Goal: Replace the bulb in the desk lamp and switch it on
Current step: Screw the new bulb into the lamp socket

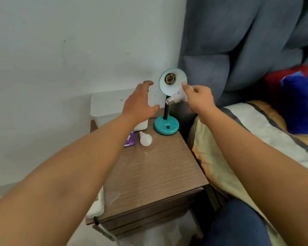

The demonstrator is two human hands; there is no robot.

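A teal desk lamp stands at the back right of the wooden nightstand [155,173], on a round base [166,125]. Its shade [172,80] tilts up toward me, showing a bare socket [169,78] with no bulb in it. My right hand [197,96] grips a white bulb [176,98] just below and right of the shade, with the screw cap pointing left. My left hand [140,102] hovers open to the left of the lamp, fingers spread, touching nothing. A second white bulb [145,139] lies on the nightstand beside a purple bulb box [130,140].
A white box [112,105] stands against the wall behind my left hand. A bed with a striped sheet [256,132] runs along the right, with a grey curtain [247,47] behind it. A white power strip [98,205] hangs at the nightstand's left edge.
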